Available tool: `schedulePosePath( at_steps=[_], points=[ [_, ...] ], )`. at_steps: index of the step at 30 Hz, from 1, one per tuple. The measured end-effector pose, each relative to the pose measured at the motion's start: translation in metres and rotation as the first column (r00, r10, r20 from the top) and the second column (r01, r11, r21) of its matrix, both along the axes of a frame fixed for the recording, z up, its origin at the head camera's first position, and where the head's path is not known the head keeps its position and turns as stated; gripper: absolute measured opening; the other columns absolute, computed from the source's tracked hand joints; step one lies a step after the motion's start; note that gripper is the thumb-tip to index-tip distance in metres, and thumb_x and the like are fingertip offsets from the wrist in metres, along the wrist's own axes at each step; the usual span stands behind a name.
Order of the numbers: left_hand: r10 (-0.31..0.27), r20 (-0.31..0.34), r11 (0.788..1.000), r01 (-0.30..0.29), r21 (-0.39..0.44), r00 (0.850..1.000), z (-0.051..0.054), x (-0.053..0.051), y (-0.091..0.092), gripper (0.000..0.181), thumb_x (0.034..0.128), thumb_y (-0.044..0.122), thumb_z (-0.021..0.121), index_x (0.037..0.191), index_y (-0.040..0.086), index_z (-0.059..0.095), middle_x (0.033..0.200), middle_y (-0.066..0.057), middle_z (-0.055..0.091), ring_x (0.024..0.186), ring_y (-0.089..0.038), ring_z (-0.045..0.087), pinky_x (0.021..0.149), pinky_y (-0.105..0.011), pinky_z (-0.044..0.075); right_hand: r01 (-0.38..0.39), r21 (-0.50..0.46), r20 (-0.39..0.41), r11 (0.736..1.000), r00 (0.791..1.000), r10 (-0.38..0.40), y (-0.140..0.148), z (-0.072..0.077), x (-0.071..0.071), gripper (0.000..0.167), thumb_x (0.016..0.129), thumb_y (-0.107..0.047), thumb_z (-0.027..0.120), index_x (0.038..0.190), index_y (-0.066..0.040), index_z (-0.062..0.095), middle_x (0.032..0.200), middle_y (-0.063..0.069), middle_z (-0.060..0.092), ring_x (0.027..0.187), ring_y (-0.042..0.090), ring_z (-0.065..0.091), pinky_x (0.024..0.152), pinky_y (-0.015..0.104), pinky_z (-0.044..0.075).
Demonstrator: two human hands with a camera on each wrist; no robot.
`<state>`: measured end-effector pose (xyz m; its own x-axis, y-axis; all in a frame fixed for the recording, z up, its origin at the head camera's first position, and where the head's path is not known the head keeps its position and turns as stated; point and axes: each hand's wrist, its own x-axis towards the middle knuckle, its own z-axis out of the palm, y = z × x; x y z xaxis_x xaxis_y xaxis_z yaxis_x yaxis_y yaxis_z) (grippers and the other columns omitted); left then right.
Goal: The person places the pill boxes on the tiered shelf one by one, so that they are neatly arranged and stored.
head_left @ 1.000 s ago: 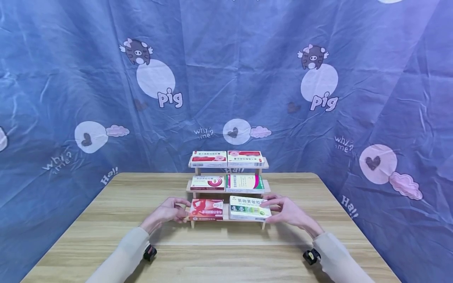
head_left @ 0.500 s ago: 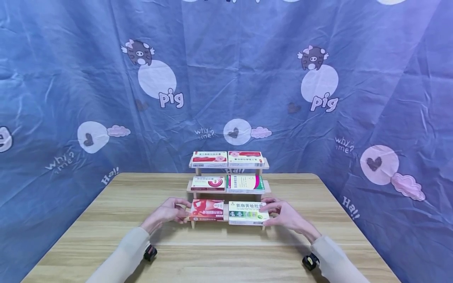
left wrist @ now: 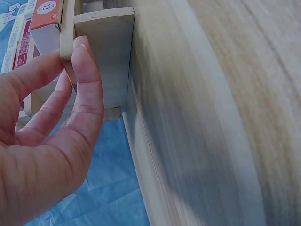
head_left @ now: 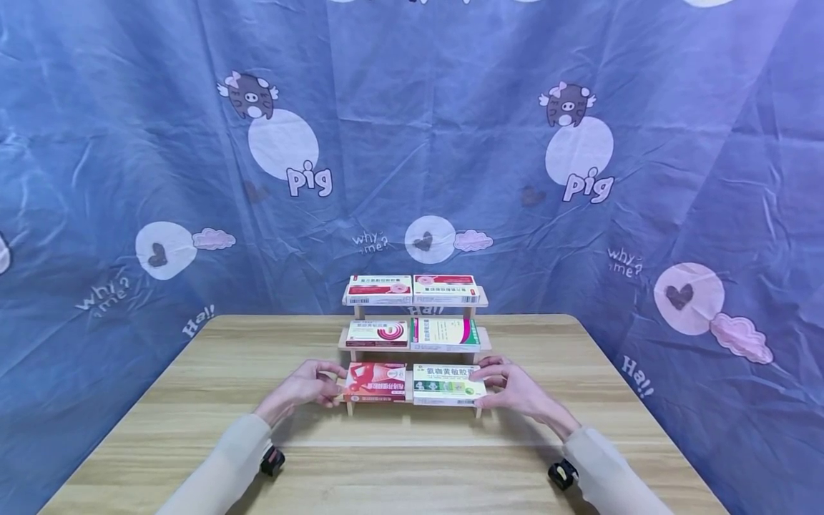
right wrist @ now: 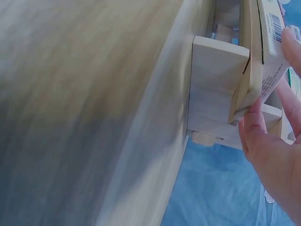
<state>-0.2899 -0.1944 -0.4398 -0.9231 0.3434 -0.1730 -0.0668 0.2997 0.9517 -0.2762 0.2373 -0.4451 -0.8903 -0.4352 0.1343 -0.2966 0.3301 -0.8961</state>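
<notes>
A three-tier wooden display rack (head_left: pixel 410 388) holds medicine boxes in pairs. My left hand (head_left: pixel 312 385) is at the left end of the bottom tier, beside a red medicine box (head_left: pixel 376 381). In the left wrist view its thumb and forefinger pinch the end of the shelf board (left wrist: pixel 68 33), just below the red box (left wrist: pixel 47 16). My right hand (head_left: pixel 508 386) grips the right end of a white-and-green medicine box (head_left: pixel 444 386) lying on the same tier. In the right wrist view its fingers touch the box (right wrist: pixel 273 52), with the thumb at the shelf's corner.
On the middle tier lie a white-and-maroon box (head_left: pixel 373 333) and a white-and-green box with a magenta curve (head_left: pixel 444 333). Two red-and-white boxes (head_left: pixel 380 288) lie on the top tier. A wooden table (head_left: pixel 412 472) supports the rack, and a blue patterned curtain (head_left: pixel 412 157) hangs behind.
The white-and-green box in my right hand has gone from slanted to nearly square on the bottom tier, shifting slightly left. My left hand has stayed at the shelf's left end.
</notes>
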Motion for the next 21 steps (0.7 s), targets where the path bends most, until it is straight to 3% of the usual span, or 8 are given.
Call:
schedulePosePath(
  at_steps=[8, 14, 21],
  points=[
    [-0.005, 0.002, 1.000, 0.005, 0.007, 1.000, -0.0001, -0.0001, -0.0003, 0.041, 0.0808, -0.005, 0.064, 0.121, -0.010, 0.057, 0.081, -0.012, 0.068, 0.065, -0.017, 0.067, 0.065, -0.031, 0.061, 0.007, -0.021, 0.007, 1.000, 1.000, -0.007, -0.0056, -0.0007, -0.0030, 0.049, 0.071, -0.005, 0.085, 0.114, 0.010, 0.065, 0.131, 0.028, 0.039, 0.112, 0.033, 0.057, 0.093, 0.020, 0.053],
    [-0.001, 0.005, 1.000, 0.001, 0.011, 1.000, -0.0005, 0.0003, 0.0004, 0.041, 0.0811, -0.006, 0.062, 0.122, -0.009, 0.056, 0.082, -0.012, 0.068, 0.065, -0.019, 0.066, 0.066, -0.032, 0.061, 0.019, 0.020, 0.018, 1.000, 1.000, -0.019, -0.0051, 0.0008, -0.0041, 0.051, 0.071, -0.008, 0.086, 0.115, 0.007, 0.066, 0.124, 0.025, 0.043, 0.110, 0.031, 0.059, 0.094, 0.029, 0.055],
    [0.003, 0.015, 1.000, -0.003, 0.008, 1.000, -0.0033, -0.0006, -0.0011, 0.041, 0.0817, -0.005, 0.064, 0.122, -0.009, 0.057, 0.083, -0.013, 0.068, 0.065, -0.019, 0.065, 0.067, -0.033, 0.061, 0.019, 0.031, 0.076, 0.999, 0.997, -0.021, -0.0043, 0.0028, -0.0025, 0.050, 0.073, -0.008, 0.084, 0.118, 0.004, 0.066, 0.127, 0.024, 0.044, 0.115, 0.035, 0.058, 0.095, 0.031, 0.055]
  ],
)
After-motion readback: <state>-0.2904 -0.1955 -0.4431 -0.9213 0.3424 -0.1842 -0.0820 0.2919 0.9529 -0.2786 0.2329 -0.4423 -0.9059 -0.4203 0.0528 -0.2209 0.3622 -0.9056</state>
